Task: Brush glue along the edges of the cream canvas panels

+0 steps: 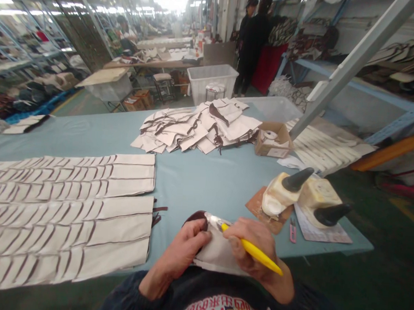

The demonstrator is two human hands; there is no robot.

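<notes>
A cream fabric panel (219, 253) with a dark brown rounded edge is held between both hands, over the near edge of the table. The left hand (184, 248) clenches it, fingers folded over the panel, while the right hand (254, 243) closes around a yellow-handled knife (257, 252), whose metal blade (212, 219) lies against the panel's top, next to the left hand's fingers. Just beyond the right hand stand two cream blocks (281, 193) with black cones, one on a brown pad (263, 211) and one on a printed paper sheet (321, 228), with a pink cutter (292, 231) between them. Left of the grip, rows of striped cream panels (65, 212) lie on the blue table (205, 187). Straight ahead lies a heap of cut pieces (194, 126), with a cardboard box (273, 140) to its right. Two people in black (252, 41) stand well beyond the table.
</notes>
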